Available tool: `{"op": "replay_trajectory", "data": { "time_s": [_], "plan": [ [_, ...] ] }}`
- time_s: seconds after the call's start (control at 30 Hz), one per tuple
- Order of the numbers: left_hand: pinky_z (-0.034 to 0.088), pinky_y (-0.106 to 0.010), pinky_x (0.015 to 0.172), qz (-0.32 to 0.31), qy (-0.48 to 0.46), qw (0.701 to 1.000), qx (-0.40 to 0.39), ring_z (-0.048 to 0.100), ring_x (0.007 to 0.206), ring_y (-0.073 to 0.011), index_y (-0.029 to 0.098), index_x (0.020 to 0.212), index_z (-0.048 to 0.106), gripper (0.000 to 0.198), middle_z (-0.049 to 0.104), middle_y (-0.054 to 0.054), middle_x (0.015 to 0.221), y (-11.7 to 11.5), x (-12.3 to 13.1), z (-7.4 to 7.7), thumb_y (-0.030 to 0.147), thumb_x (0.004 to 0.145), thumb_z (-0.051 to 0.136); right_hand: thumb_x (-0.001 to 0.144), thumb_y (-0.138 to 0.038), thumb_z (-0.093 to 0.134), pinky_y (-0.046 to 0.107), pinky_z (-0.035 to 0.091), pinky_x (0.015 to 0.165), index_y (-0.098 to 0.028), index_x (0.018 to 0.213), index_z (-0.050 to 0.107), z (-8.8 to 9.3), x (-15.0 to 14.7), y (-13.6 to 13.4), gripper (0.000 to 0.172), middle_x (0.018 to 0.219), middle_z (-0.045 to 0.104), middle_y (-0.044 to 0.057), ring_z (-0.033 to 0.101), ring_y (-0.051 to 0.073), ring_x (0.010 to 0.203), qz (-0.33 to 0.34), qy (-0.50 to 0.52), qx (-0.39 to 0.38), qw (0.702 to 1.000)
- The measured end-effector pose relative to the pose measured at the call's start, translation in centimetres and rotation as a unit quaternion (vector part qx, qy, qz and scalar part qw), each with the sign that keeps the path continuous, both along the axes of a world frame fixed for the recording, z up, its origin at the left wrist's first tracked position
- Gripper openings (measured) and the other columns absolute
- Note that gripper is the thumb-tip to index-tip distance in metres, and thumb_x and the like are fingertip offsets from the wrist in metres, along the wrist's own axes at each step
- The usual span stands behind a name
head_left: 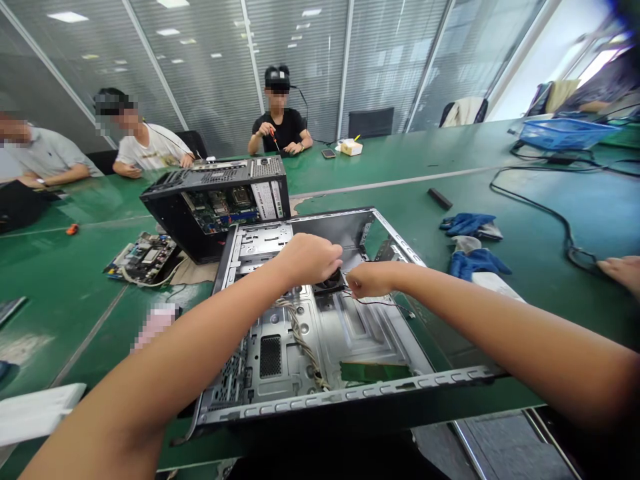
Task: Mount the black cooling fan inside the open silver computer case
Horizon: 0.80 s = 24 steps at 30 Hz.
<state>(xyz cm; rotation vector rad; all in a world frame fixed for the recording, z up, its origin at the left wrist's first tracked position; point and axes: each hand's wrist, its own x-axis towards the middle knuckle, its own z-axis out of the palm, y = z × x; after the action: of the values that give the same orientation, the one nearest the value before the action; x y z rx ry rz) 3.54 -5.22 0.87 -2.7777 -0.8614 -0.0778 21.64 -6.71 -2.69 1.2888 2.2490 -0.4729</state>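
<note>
A small black cooling fan (329,283) is inside the open computer case (350,320), which lies on its side in front of me. My left hand (311,259) is closed on the fan from above, its fingertips partly hidden. Close by, my right hand (371,279) is closed at the fan's right edge, and what its fingers pinch is hidden. A thin fan wire (380,303) runs right from beneath that hand to a small white plug. Twisted cables (300,333) lie along the case floor. A green memory module (375,371) rests near the case's front rim.
A second computer case (215,207) stands behind, beside a loose circuit board (143,257). Blue gloves (473,243) and a blue basket (565,133) lie to the right on the green table (400,160). Across it, a person (280,123) holds a screwdriver; others sit left.
</note>
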Motion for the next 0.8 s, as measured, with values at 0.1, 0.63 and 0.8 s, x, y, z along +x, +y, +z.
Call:
{"op": "replay_trajectory", "data": {
  "time_s": [0.1,0.63,0.8],
  "plan": [
    [0.031,-0.029,0.056,0.024,-0.04,0.999,0.007,0.059,0.07,-0.0166,0.016,0.081,0.064,0.031,0.066,-0.007,0.079,0.7,-0.7,0.9,0.039,0.092,0.045,0.086,-0.032,0.055,0.031,0.039,0.065,-0.014,0.098,0.068,0.0,0.2,0.1,0.025,0.095,0.071,0.012,0.063,0.024,0.085,-0.007,0.034,0.011,0.999],
    [0.043,-0.03,0.077,0.06,-0.23,0.971,0.004,0.055,0.078,-0.0148,0.018,0.085,0.065,0.023,0.062,-0.004,0.086,-0.7,-5.8,7.8,0.037,0.089,0.052,0.085,-0.039,0.051,0.034,0.046,0.078,-0.018,0.103,0.063,4.8,2.2,-1.6,0.031,0.106,0.069,0.011,0.064,0.024,0.092,-0.045,0.196,0.013,0.98],
    [0.045,-0.03,0.073,0.082,-0.234,0.968,-0.03,0.057,0.074,-0.0143,0.021,0.082,0.066,0.023,0.067,-0.003,0.081,-3.1,-8.1,8.9,0.039,0.087,0.053,0.086,-0.048,0.05,0.036,0.047,0.075,-0.021,0.106,0.063,6.6,3.6,-5.0,0.036,0.107,0.069,0.01,0.063,0.025,0.09,-0.045,0.215,0.013,0.975]
  ]
}}
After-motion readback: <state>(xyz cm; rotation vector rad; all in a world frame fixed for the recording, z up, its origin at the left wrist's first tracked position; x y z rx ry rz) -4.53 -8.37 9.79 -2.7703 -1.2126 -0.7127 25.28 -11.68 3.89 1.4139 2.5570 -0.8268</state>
